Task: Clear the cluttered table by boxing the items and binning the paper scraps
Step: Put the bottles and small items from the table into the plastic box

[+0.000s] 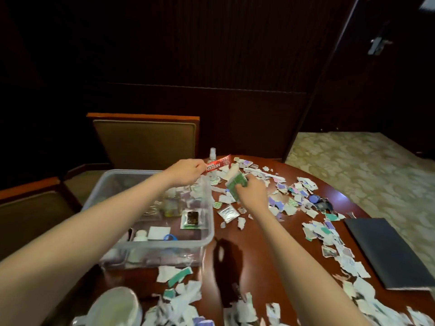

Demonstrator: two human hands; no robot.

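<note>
My left hand (186,171) pinches a red Nescafe sachet (217,163) above the far right corner of a clear plastic box (207,231). The box holds several small items, among them a dark packet (191,218), a white pad and a blue ring. My right hand (251,192) grips a green packet (235,184) just right of the box. Torn paper scraps (329,231) lie scattered over the dark red wooden table (256,243). A silver foil sachet (228,213) lies on the table beside my right wrist.
A small clear bottle (212,155) stands behind the sachet. A dark folder (388,250) lies at the table's right edge, a bunch of keys (321,203) among the scraps. A pale round object (115,307) sits at the near edge. Two chairs (146,140) stand behind and left.
</note>
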